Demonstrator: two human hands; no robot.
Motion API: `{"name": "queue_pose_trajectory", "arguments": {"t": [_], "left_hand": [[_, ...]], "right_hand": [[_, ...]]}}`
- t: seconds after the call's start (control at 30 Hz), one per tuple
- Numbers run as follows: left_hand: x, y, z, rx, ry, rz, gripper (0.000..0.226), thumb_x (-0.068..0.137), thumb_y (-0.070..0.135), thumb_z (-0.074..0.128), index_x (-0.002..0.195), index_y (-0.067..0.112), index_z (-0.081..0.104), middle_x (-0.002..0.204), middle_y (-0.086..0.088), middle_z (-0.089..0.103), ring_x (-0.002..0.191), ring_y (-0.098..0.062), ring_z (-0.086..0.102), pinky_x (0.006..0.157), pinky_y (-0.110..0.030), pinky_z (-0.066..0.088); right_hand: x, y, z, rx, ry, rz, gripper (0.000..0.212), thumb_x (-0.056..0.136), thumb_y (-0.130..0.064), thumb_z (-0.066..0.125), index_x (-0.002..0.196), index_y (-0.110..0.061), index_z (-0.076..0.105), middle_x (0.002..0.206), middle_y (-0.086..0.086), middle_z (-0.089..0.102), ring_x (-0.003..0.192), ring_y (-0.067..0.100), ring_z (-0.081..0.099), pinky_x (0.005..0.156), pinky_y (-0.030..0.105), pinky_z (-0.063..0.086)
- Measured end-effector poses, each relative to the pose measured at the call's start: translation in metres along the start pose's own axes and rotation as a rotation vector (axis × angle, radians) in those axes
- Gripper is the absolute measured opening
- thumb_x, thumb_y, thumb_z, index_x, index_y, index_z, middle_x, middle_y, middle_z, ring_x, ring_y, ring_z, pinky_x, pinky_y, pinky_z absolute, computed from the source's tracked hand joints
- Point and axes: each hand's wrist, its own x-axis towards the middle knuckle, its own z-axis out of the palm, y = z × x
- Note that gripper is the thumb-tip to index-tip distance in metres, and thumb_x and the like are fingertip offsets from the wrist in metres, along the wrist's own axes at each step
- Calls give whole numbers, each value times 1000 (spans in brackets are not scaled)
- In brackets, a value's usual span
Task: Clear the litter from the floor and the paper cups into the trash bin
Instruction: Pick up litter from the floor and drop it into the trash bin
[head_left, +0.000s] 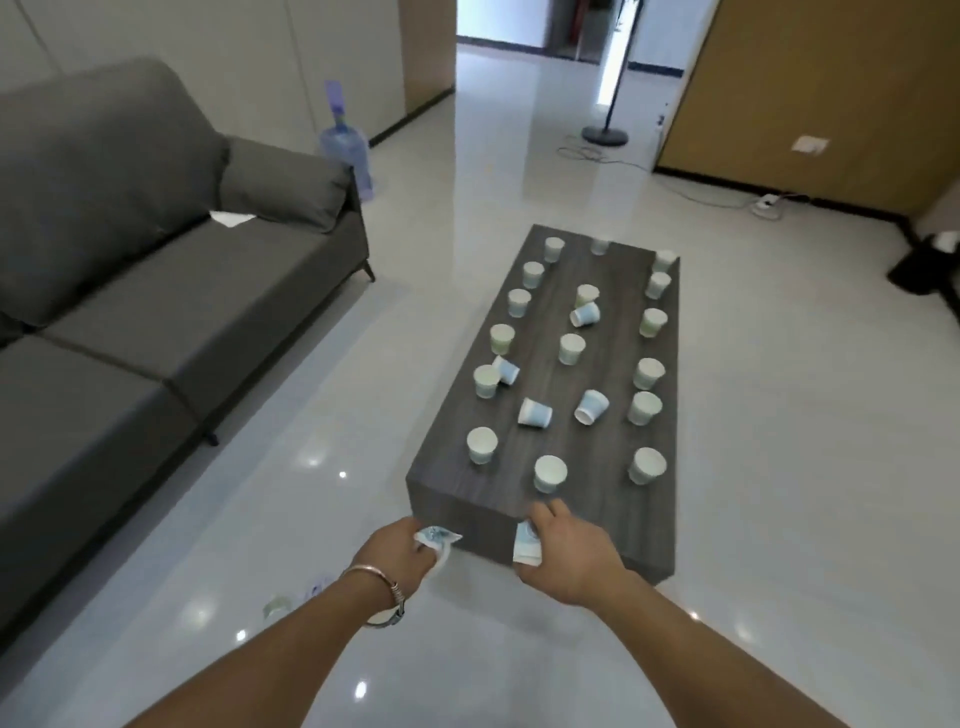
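Collection step in hand: left hand (402, 553) grips crumpled litter (438, 537), right hand (569, 558) grips 1 flattened cup (525, 545), both at the near end of the table (613, 332). Paper cups (571, 348) cover it. Next move calls for finding the trash bin.

Arms outstretched, left hand (402, 551) and right hand (569, 564) each clutch a crushed cup (525, 544)

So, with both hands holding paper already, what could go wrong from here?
Both hands are full: the left hand grips crumpled paper, the right hand a flattened cup, so picking up more may drop one.
Reaching over the table could topple the nearest upright cup.
The floor litter beside the left arm may be overlooked.
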Motion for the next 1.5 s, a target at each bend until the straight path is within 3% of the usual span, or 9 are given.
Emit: {"name": "queue_pose_trajectory", "arguments": {"t": [0.07, 0.2, 0.3, 0.37, 0.47, 0.6, 0.87, 1.33, 1.5], "left_hand": [[11, 64, 27, 46, -40, 75, 11, 85, 30, 57, 87, 19, 54, 84, -2, 59, 76, -18, 55, 63, -24, 39], [22, 188, 98, 105, -92, 190, 11, 83, 22, 58, 78, 19, 49, 84, -3, 58, 73, -17, 53, 60, -23, 39], [18, 278, 171, 182, -167, 303, 8, 84, 21, 58, 84, 16, 52, 94, -10, 62, 87, -25, 58, 70, -26, 39], [9, 330, 213, 227, -222, 373, 10, 85, 23, 59, 83, 17, 51, 98, -10, 63, 92, -26, 59, 68, -25, 36], [0, 398, 261, 242, -287, 467, 22, 84, 26, 60, 69, 23, 44, 85, -4, 59, 79, -21, 55, 61, -24, 33], [12, 474, 304, 301, -338, 580, 12, 84, 26, 58, 78, 19, 50, 80, 0, 54, 75, -19, 51, 60, -25, 33], [89, 618, 383, 349, -408, 715, 13, 84, 24, 58, 76, 19, 49, 76, 1, 54, 74, -18, 50, 59, -25, 32], [239, 901, 498, 382, -499, 695, 20, 80, 24, 59, 66, 23, 45, 68, 6, 50, 67, -13, 49, 51, -21, 32], [290, 1013, 555, 323, -425, 638, 18, 82, 17, 58, 69, 19, 46, 76, -1, 53, 74, -19, 50, 55, -26, 33]], "right_hand": [[-32, 56, -13, 53, 40, 95, 53, 81, -54, 59, 124, -28, 42, 119, -1, 47, 101, 22, 58, 75, 32, 45], [-96, 163, -32, 168, 102, 260, 58, 79, -56, 61, 127, -27, 44, 121, -1, 50, 101, 22, 58, 83, 32, 48], [-154, 246, -45, 223, 165, 359, 63, 81, -54, 63, 134, -27, 41, 124, -2, 49, 103, 22, 59, 84, 29, 49], [-192, 297, -51, 232, 183, 435, 64, 82, -53, 62, 136, -25, 40, 125, -1, 48, 104, 22, 58, 83, 29, 47], [-239, 367, -58, 249, 194, 570, 64, 84, -52, 60, 137, -23, 40, 128, 1, 46, 107, 23, 58, 85, 30, 46], [-268, 439, -63, 290, 200, 704, 62, 85, -52, 60, 135, -22, 40, 127, 2, 45, 106, 24, 58, 83, 31, 46], [-242, 588, -103, 309, 206, 793, 62, 85, -53, 60, 135, -23, 40, 127, 2, 45, 107, 24, 59, 85, 32, 47], [-167, 872, -211, 356, 199, 874, 60, 85, -52, 58, 135, -24, 39, 128, 0, 45, 105, 22, 58, 84, 30, 48], [-143, 1007, -251, 341, 217, 849, 58, 85, -50, 59, 133, -23, 41, 127, 1, 45, 104, 23, 59, 82, 30, 47]]}}
